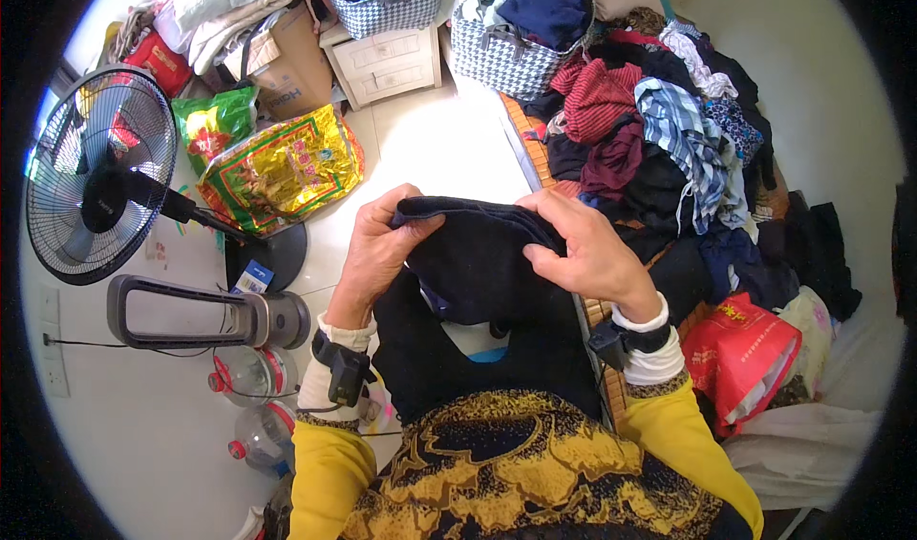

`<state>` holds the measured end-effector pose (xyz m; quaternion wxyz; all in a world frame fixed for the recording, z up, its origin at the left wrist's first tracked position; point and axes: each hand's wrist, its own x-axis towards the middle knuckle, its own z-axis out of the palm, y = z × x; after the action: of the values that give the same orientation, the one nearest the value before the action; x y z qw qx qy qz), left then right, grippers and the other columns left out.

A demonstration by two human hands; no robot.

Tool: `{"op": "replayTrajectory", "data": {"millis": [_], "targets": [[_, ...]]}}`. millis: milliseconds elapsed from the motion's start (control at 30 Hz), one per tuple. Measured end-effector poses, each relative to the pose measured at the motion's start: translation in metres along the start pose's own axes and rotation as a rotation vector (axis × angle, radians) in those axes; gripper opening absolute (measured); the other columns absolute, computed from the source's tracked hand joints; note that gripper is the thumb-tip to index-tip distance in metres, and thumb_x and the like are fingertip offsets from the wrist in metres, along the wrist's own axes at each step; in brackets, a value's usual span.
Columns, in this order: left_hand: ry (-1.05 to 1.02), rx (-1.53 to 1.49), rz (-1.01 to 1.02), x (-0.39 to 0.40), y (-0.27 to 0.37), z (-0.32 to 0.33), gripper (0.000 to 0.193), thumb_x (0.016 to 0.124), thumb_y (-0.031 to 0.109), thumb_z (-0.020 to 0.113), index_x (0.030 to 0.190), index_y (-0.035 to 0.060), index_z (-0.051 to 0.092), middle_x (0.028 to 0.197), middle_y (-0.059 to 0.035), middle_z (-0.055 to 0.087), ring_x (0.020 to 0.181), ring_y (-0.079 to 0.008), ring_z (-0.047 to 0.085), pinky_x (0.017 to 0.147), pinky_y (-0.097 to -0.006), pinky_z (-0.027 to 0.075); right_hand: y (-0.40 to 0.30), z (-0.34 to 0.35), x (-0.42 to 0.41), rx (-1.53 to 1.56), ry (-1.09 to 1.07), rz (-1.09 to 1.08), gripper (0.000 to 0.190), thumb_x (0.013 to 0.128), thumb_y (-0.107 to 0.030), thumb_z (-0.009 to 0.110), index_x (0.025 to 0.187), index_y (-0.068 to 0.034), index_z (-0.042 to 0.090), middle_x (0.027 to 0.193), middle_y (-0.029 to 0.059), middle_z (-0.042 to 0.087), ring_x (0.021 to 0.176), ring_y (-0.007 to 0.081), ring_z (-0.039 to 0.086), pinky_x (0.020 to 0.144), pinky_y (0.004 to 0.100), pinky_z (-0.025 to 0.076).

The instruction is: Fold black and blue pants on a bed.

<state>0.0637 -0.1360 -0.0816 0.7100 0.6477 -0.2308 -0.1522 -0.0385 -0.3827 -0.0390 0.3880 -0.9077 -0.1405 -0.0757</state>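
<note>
A dark navy or black folded garment (476, 264) hangs between my two hands, above my lap. Pinched between thumb and fingers, its top left corner is in my left hand (383, 243). My right hand (584, 250) grips the upper right edge, where several fabric layers show. What kind of garment it is cannot be told from its folded shape. To the right of my right hand lies a large heap of clothes on a wooden-tile mat (526, 128), among them a red striped garment (598, 99) and a blue plaid shirt (670, 139).
A houndstooth storage bag (494, 56) full of clothes stands beyond the heap. On the left are a pedestal fan (104, 175), a bladeless fan (208, 314), plastic bottles (261, 432) and a gold printed bag (286, 164). A red bag (745, 357) sits at right. Drawers (387, 67) stand at the back.
</note>
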Motion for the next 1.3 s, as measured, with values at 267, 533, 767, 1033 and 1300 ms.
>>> {"op": "replayTrajectory", "data": {"millis": [267, 533, 767, 1033, 1300], "targets": [[0.068, 0.121, 0.112, -0.007, -0.004, 0.000, 0.019, 0.086, 0.002, 0.077, 0.080, 0.0031, 0.059, 0.074, 0.0057, 0.045, 0.072, -0.0068, 0.041, 0.065, -0.0234, 0.033, 0.018, 0.005, -0.014, -0.077, 0.196, 0.101, 0.030, 0.083, -0.007, 0.068, 0.111, -0.004, 0.061, 0.098, 0.0163, 0.070, 0.087, 0.0342, 0.069, 0.074, 0.0395, 0.053], [0.091, 0.120, 0.189, -0.004, -0.009, -0.006, 0.022, 0.081, -0.001, 0.078, 0.082, 0.0019, 0.057, 0.082, 0.0005, 0.048, 0.078, -0.0121, 0.045, 0.072, -0.0258, 0.038, 0.053, 0.012, -0.020, 0.644, 0.315, 0.244, 0.018, 0.094, -0.011, 0.071, 0.107, -0.002, 0.063, 0.089, -0.0026, 0.067, 0.079, 0.0060, 0.059, 0.071, 0.0227, 0.046], [0.143, 0.128, 0.155, 0.007, -0.023, -0.015, 0.018, 0.084, -0.001, 0.076, 0.090, 0.0019, 0.060, 0.095, -0.0022, 0.060, 0.089, -0.0106, 0.053, 0.083, -0.0239, 0.042, 0.070, 0.044, 0.018, 1.001, 0.464, 0.239, 0.012, 0.097, -0.012, 0.069, 0.106, -0.008, 0.062, 0.090, -0.0068, 0.059, 0.083, 0.0022, 0.052, 0.076, 0.0182, 0.042], [0.305, 0.243, 0.716, -0.005, 0.055, -0.006, 0.015, 0.084, 0.001, 0.076, 0.092, -0.0005, 0.063, 0.095, -0.0083, 0.069, 0.086, -0.0163, 0.063, 0.080, -0.0281, 0.049, -0.016, -0.010, 0.051, 0.669, 0.716, -0.204, 0.014, 0.096, -0.010, 0.070, 0.104, -0.004, 0.060, 0.090, -0.0028, 0.061, 0.084, 0.0043, 0.053, 0.077, 0.0205, 0.044], [0.256, 0.402, 0.547, -0.020, 0.018, -0.011, 0.012, 0.086, -0.004, 0.071, 0.089, -0.0010, 0.059, 0.096, -0.0109, 0.072, 0.089, -0.0215, 0.067, 0.083, -0.0302, 0.050, 0.024, 0.007, 0.032, 0.552, 0.562, -0.104, 0.013, 0.097, -0.010, 0.069, 0.104, -0.004, 0.060, 0.094, -0.0017, 0.062, 0.086, 0.0045, 0.053, 0.079, 0.0207, 0.043]]}}
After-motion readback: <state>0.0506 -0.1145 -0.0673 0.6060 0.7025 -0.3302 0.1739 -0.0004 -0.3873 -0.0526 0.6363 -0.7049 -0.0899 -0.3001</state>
